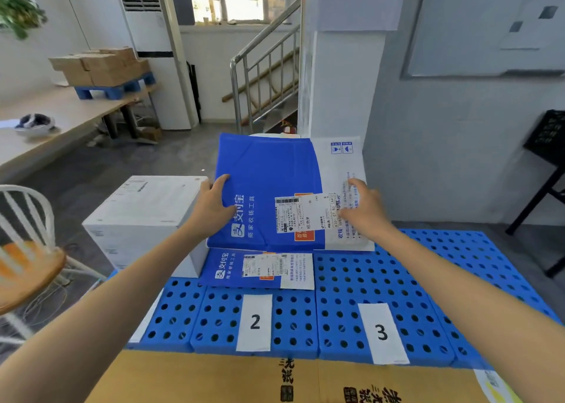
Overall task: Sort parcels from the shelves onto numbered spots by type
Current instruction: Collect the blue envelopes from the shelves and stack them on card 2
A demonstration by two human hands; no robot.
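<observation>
Beyond a cardboard box (275, 378), both hands' (214, 207) (363, 210) grips clamp a blue parcel (269, 188) above spot 2 (255, 322)

The lower blue envelope (256, 269) lies half hidden beneath the held blue envelope (269, 188).

A single wide-angle view from the person's head, facing forward and down. Both forearms reach away from the lens over a near blue perforated pallet (351, 283); a staircase (266, 66) stands far behind.
</observation>
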